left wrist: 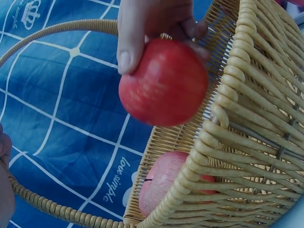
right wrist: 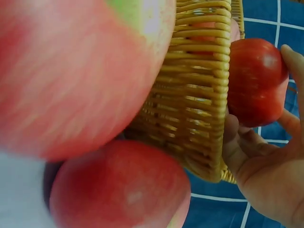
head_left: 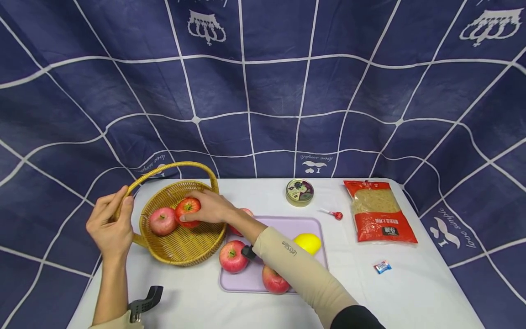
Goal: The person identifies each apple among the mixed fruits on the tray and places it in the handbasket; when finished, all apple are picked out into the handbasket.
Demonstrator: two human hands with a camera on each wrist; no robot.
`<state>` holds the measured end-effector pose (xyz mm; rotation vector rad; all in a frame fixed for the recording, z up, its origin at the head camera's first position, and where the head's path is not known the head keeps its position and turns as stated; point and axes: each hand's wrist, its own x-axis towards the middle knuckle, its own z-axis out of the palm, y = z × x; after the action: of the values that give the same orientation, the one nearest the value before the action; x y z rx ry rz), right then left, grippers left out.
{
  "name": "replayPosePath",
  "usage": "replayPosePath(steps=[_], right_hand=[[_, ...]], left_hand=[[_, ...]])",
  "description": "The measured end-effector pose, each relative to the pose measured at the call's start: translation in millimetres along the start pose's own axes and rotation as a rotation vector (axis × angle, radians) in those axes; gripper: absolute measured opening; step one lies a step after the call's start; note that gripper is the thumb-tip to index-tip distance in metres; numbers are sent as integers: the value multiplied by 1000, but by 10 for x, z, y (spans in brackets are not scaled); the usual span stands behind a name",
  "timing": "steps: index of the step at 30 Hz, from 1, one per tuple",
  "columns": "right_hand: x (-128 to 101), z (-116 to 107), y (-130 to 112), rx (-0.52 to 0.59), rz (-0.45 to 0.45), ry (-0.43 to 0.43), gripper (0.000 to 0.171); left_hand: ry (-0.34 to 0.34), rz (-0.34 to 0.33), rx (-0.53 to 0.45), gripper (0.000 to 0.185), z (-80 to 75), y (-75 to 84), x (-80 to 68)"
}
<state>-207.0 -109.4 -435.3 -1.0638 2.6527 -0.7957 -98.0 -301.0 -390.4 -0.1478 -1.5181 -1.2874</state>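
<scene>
A wicker basket (head_left: 181,258) stands on the left of the white table. My left hand (head_left: 110,230) grips its arched handle (head_left: 186,164) on the left side. In my right hand (head_left: 214,208) is a red apple (head_left: 188,209), held between thumb and fingers at the basket's mouth; the left wrist view has this apple (left wrist: 164,85) above the rim. A pinker apple (head_left: 163,221) lies inside the basket, and the left wrist view catches it (left wrist: 164,183) behind the wicker wall.
Right of the basket, a lilac tray (head_left: 242,287) bears apples (head_left: 233,257) and a yellow fruit (head_left: 309,243), partly hidden by my right forearm. Farther right are a round tin (head_left: 299,192), a lollipop (head_left: 338,215), a red food bag (head_left: 384,228) and a small wrapped candy (head_left: 382,267).
</scene>
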Motion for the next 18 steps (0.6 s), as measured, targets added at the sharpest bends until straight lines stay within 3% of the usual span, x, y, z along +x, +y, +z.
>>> replayPosePath(steps=[8,18], right_hand=[[177,54,-56,-14,54,-16,76],[342,100,-89,18,127,49,75]], left_hand=[[-3,-5,12,21,-9,3,0],[5,-11,-10,21,-14,13,-3]])
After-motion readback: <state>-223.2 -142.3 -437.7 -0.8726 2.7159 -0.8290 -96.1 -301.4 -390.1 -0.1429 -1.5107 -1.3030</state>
